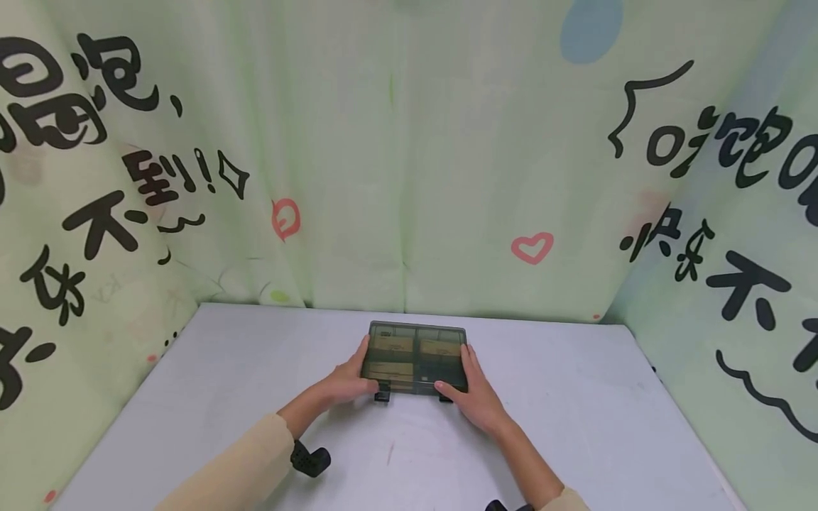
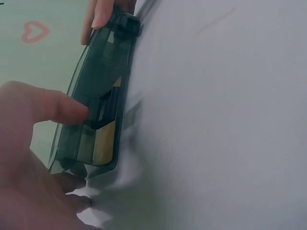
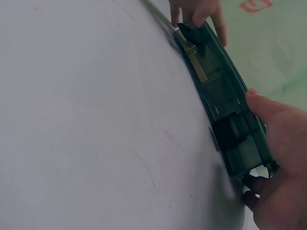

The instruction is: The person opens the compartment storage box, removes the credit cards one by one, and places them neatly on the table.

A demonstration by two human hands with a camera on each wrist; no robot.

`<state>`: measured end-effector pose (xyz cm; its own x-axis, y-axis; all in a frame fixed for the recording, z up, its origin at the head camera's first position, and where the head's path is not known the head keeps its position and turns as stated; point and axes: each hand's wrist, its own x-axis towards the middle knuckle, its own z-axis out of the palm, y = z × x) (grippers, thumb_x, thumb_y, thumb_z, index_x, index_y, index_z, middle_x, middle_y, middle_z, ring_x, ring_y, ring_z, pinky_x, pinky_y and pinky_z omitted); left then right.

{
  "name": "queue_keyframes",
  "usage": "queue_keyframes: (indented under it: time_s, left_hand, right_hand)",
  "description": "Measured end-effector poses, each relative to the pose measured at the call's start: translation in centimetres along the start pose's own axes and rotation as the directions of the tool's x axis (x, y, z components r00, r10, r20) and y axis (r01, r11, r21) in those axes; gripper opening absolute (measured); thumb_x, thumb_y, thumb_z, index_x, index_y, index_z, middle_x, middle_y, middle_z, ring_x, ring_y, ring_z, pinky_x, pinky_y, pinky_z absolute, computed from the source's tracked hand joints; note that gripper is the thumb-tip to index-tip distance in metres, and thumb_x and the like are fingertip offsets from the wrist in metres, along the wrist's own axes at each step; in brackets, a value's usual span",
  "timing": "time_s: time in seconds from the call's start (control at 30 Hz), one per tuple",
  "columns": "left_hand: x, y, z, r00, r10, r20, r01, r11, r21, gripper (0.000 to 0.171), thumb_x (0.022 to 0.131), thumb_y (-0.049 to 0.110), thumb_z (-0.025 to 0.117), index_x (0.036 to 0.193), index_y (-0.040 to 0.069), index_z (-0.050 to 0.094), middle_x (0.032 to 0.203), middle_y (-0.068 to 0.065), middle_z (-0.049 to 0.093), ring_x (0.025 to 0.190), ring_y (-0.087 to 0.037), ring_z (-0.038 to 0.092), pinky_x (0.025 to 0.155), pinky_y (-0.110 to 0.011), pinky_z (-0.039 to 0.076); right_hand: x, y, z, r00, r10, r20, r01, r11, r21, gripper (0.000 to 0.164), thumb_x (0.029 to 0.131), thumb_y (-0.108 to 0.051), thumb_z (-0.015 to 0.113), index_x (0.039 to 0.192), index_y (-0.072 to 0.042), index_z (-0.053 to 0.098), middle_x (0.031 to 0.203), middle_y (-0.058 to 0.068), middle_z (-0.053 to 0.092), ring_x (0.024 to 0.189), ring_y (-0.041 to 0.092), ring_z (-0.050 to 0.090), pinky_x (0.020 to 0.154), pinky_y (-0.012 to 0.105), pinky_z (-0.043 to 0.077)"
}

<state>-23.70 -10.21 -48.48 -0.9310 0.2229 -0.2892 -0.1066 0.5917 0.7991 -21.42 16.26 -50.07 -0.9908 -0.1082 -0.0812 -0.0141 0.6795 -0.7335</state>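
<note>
A translucent dark green plastic case (image 1: 441, 369) with a lid and inner compartments is near the far middle of the white table. Tan pieces (image 2: 104, 143) show through its walls, their kind unclear. Two black latches (image 1: 382, 394) sit along its near side. My left hand (image 1: 348, 380) grips the case's left end, thumb on the near left corner. At the opposite end my right hand (image 1: 476, 397) holds it, thumb over the near edge and fingers along the side. In the wrist views, fingertips curl round both ends; whether the case touches the table I cannot tell.
The white-covered table (image 1: 562, 397) spreads round the case. A pale green curtain (image 1: 409, 156) with black lettering and pink hearts stands behind and at both sides. Black devices (image 1: 311, 460) are worn at both wrists.
</note>
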Motion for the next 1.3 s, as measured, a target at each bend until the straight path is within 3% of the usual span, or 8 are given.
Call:
queue_keyframes:
  time_s: [0.17, 0.37, 0.57, 0.87, 1.3]
  left_hand:
    - [0.0, -0.2, 0.0, 0.999, 0.040, -0.013, -0.040, 0.999, -0.010, 0.106, 0.079, 0.015, 0.070, 0.157, 0.013, -0.002, 0.158, -0.017, 0.027, 0.145, -0.041, 0.026, 0.115, -0.062, 0.021]
    - [-0.2, -0.6, -0.9, 0.995, 0.098, 0.002, -0.098, 0.995, 0.004, 0.093, 0.080, 0.016, 0.075, 0.155, 0.013, 0.018, 0.157, -0.017, 0.031, 0.145, -0.039, 0.026, 0.115, -0.060, 0.023]
    - [-0.2, -0.9, -1.6, 0.995, 0.100, 0.020, -0.099, 0.995, -0.018, 0.092, 0.080, 0.021, 0.077, 0.154, 0.016, 0.023, 0.158, -0.014, 0.030, 0.147, -0.037, 0.024, 0.117, -0.061, 0.020]
    - [-0.1, -1.1, -1.8, 0.992, 0.128, -0.007, -0.128, 0.992, 0.004, 0.085, 0.082, 0.022, 0.076, 0.152, 0.016, 0.029, 0.156, -0.012, 0.034, 0.147, -0.036, 0.025, 0.117, -0.059, 0.021]
    - [-0.2, -1.0, -1.4, 0.994, 0.109, -0.020, -0.108, 0.993, 0.056, 0.085, 0.084, 0.026, 0.075, 0.153, 0.012, 0.027, 0.156, -0.015, 0.033, 0.146, -0.038, 0.026, 0.117, -0.057, 0.023]
  right_hand:
    - [-0.1, 0.4, -0.5, 1.000, -0.023, 0.014, 0.023, 1.000, 0.007, 0.100, 0.086, -0.051, 0.067, 0.157, -0.016, 0.005, 0.165, 0.010, 0.002, 0.150, 0.036, 0.010, 0.115, 0.062, 0.022]
    - [-0.4, 1.0, -1.2, 0.997, -0.074, 0.006, 0.074, 0.997, 0.032, 0.100, 0.082, -0.043, 0.075, 0.157, -0.015, 0.014, 0.164, 0.011, 0.012, 0.150, 0.035, 0.016, 0.116, 0.057, 0.025]
    - [-0.7, 1.3, -2.0, 0.995, -0.101, 0.003, 0.100, 0.993, 0.061, 0.092, 0.083, -0.035, 0.075, 0.155, -0.016, 0.021, 0.161, 0.011, 0.022, 0.147, 0.033, 0.026, 0.113, 0.049, 0.035]
    - [-0.8, 1.7, -2.6, 0.994, -0.101, -0.045, 0.104, 0.991, 0.084, 0.077, 0.084, -0.024, 0.075, 0.150, -0.017, 0.037, 0.153, 0.012, 0.040, 0.139, 0.032, 0.042, 0.107, 0.044, 0.044]
    - [-0.9, 2.1, -2.7, 0.993, -0.092, -0.072, 0.100, 0.988, 0.121, 0.071, 0.084, -0.024, 0.076, 0.147, -0.020, 0.043, 0.151, 0.010, 0.044, 0.138, 0.031, 0.043, 0.105, 0.044, 0.045]
